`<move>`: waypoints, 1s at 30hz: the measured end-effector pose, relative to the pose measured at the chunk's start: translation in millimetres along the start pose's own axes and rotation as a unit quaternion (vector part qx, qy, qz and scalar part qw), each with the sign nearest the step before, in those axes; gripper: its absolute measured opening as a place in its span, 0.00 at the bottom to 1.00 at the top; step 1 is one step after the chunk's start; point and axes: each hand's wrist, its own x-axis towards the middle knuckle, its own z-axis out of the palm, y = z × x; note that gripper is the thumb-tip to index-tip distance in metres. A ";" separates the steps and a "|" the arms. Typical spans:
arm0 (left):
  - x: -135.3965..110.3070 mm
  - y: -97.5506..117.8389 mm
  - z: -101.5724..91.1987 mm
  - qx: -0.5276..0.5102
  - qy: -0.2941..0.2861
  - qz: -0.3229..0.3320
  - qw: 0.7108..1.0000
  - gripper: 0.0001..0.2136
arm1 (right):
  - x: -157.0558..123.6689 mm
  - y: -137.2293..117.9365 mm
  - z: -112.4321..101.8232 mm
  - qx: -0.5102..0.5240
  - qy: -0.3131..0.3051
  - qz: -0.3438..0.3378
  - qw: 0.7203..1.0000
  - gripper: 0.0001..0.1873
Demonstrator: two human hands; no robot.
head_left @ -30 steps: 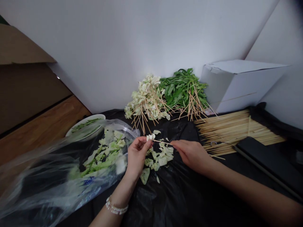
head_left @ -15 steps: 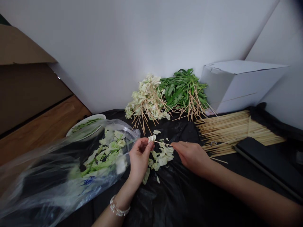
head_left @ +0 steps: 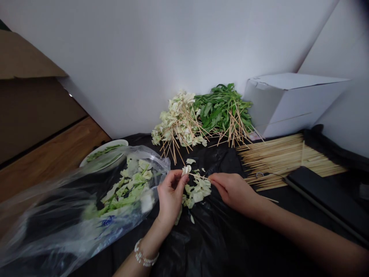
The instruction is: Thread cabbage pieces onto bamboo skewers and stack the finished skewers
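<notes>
Head view: mid-threading. Left hand [head_left: 170,194] pinches a cabbage piece [head_left: 186,169] at the 9 o'clock tip of the skewer [head_left: 198,176], right hand [head_left: 233,188] pinches its 3 o'clock end. Sliding it further needs a steady grip imo.

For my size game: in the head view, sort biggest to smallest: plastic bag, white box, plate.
1. plastic bag, though it lies nearest the camera.
2. white box.
3. plate, partly hidden.
</notes>
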 end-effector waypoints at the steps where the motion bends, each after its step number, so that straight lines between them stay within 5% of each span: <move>1: -0.1 0.1 0.0 0.002 -0.002 0.000 1.000 0.08 | -0.6 0.7 1.0 -0.012 0.009 -0.005 1.000 0.14; 12: -4.3 11.3 0.4 0.071 -0.035 0.063 0.995 0.04 | 0.6 -4.0 -2.8 0.038 -0.040 0.020 0.998 0.15; 23: -11.8 19.5 5.4 0.111 -0.059 0.141 0.982 0.02 | -0.6 -9.2 2.6 0.067 -0.005 -0.005 0.998 0.14; 27: -12.9 22.3 5.8 0.088 -0.087 0.121 0.985 0.03 | 1.8 -9.2 0.6 0.098 -0.012 -0.005 0.995 0.15; 30: -8.9 22.9 2.8 0.034 -0.095 0.064 0.993 0.12 | 4.4 -3.0 -3.1 0.074 0.025 0.001 0.997 0.13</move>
